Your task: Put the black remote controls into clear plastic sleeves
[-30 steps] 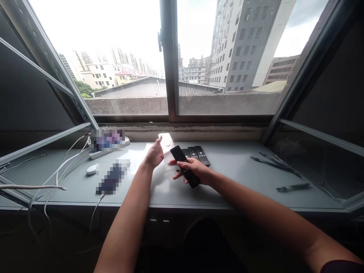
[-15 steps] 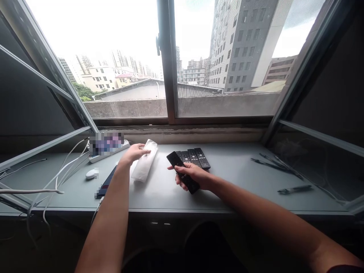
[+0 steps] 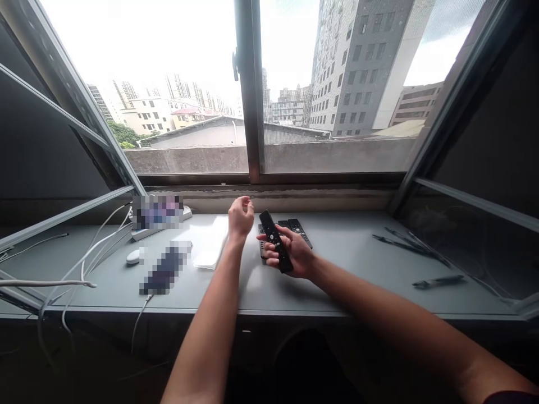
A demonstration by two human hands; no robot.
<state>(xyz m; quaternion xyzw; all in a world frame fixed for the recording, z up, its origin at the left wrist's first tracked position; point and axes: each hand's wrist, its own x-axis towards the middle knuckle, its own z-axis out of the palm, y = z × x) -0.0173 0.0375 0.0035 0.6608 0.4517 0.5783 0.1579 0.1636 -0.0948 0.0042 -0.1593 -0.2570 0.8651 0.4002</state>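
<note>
My right hand [image 3: 295, 252] is closed around a black remote control [image 3: 275, 241], its buttons facing up, held tilted above the desk. Behind it, several more black remotes [image 3: 300, 231] lie side by side, partly hidden by the hand. My left hand [image 3: 241, 219] is raised to the left of the held remote, its fingers loosely curled and nothing visible in them. White plastic sleeves [image 3: 210, 249] lie flat on the desk beside my left forearm.
At the left are a power strip [image 3: 162, 223] with white cables, a small white object [image 3: 133, 257] and a blurred-out dark device [image 3: 165, 272] on a cable. Pens [image 3: 438, 281] and dark cables [image 3: 410, 244] lie on the right. A window frame rises behind the desk.
My left hand has let go of the white sleeve, which now lies on the desk, and moved right toward the remote. My right hand has turned the remote more upright.
</note>
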